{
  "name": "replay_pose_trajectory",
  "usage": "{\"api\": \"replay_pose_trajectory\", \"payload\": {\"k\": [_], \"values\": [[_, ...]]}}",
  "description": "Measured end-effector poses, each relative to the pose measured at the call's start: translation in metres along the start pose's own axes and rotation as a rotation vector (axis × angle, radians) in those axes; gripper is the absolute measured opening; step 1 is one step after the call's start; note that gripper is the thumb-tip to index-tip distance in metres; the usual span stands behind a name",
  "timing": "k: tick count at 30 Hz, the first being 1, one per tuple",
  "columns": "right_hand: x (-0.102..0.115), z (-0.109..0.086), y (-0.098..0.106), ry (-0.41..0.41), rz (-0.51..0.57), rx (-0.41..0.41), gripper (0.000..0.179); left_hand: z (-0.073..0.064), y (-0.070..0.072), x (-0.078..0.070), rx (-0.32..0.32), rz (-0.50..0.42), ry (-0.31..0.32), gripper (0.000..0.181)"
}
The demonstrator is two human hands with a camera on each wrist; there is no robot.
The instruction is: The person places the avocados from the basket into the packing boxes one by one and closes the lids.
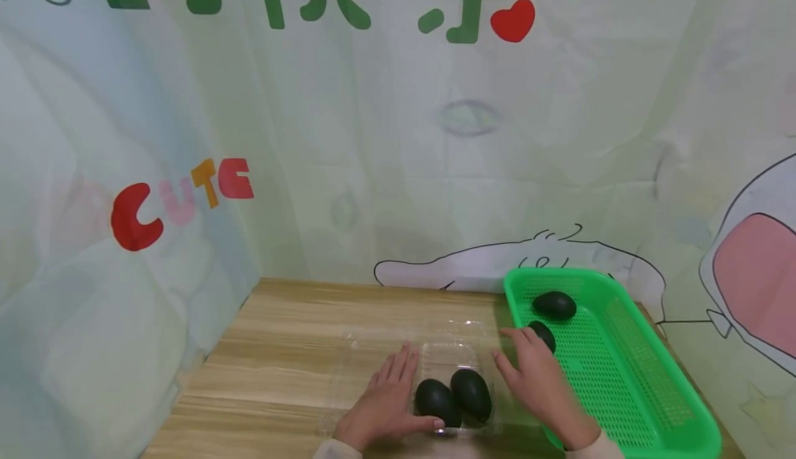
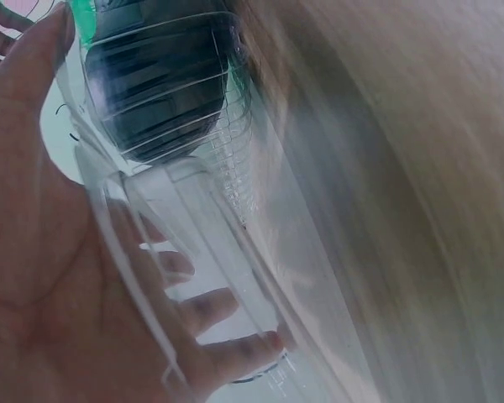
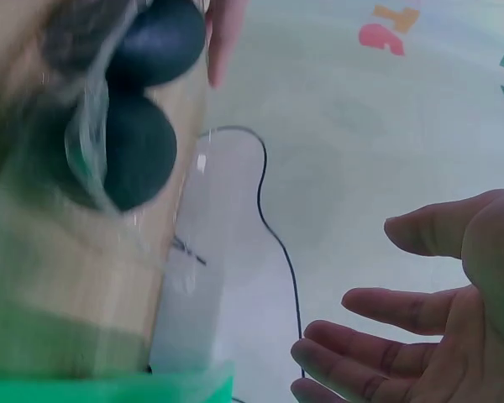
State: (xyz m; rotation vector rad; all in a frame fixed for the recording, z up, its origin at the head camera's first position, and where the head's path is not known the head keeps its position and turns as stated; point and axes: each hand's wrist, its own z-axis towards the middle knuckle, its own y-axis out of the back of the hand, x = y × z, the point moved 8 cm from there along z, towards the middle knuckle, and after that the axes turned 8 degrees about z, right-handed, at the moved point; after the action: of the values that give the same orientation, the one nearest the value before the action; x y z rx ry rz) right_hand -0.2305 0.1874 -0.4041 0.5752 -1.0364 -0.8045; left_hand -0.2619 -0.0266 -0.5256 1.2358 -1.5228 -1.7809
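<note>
A clear plastic box (image 1: pixel 449 355) lies on the table with its lid (image 1: pixel 351 376) spread out to the left. Two black egg-shaped objects (image 1: pixel 470 395) sit side by side in its near end. My left hand (image 1: pixel 384 400) rests along the box's left side, fingers straight, thumb across the near rim; in the left wrist view the clear plastic (image 2: pixel 143 285) runs past its palm. With fingers spread and nothing in them, my right hand (image 3: pixel 437 327) is over the gap between the box and a green basket (image 1: pixel 671 369).
Inside the basket, at its far left, are two more black egg-shaped objects (image 1: pixel 555 305), one partly hidden behind my right hand. The wooden table (image 1: pixel 273 348) extends to the left. A printed curtain (image 1: pixel 385 169) hangs along the back and sides.
</note>
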Motion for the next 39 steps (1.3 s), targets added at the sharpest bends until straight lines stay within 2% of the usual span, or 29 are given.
{"api": "replay_pose_trajectory", "payload": {"k": [7, 21, 29, 39], "values": [[-0.031, 0.019, 0.011, -0.001, -0.025, 0.042, 0.045, 0.000, 0.000, 0.001, 0.011, -0.001, 0.003, 0.124], [-0.090, 0.056, 0.019, -0.089, -0.089, 0.205, 0.055, 0.003, 0.002, 0.002, -0.007, 0.013, -0.003, 0.125], [-0.119, 0.067, 0.012, -0.113, -0.130, 0.265, 0.054, 0.002, 0.000, 0.002, -0.010, 0.032, -0.014, 0.125], [-0.137, 0.076, 0.003, -0.113, -0.172, 0.290, 0.055, 0.000, -0.001, 0.001, -0.002, 0.033, -0.006, 0.124]]}}
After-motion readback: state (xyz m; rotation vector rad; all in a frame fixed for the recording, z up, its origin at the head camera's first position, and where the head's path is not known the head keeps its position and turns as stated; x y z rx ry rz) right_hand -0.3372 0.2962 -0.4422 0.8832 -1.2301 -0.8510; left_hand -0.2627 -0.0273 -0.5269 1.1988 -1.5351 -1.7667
